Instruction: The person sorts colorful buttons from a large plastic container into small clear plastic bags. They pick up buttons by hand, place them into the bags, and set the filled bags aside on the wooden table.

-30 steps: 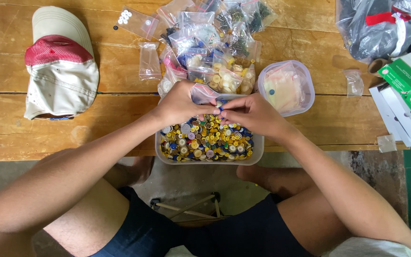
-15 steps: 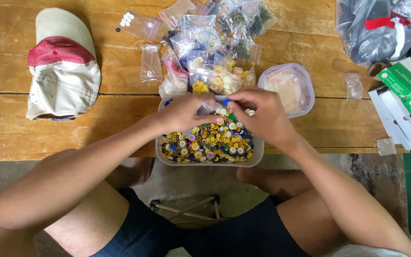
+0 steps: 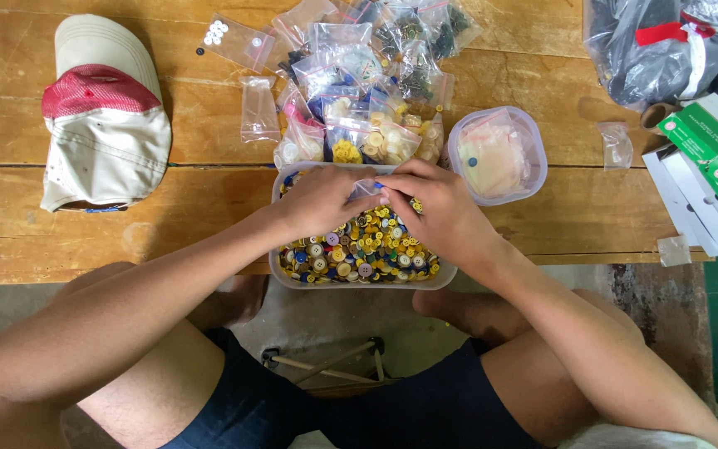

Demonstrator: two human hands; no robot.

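Currently: clear tub (image 3: 280,264) of mixed coloured buttons (image 3: 359,249) sits at the near table edge, overhanging the person's lap. Left hand (image 3: 322,199) and right hand (image 3: 438,212) meet over its far half, fingertips pinching a small clear bag (image 3: 367,188) between them; both closed on it. Just past the tub: pile of bagged buttons (image 3: 367,91). Right of it, a round lidded container (image 3: 533,141). Far left, a red-and-beige cap (image 3: 105,125) on the wooden table (image 3: 43,224).
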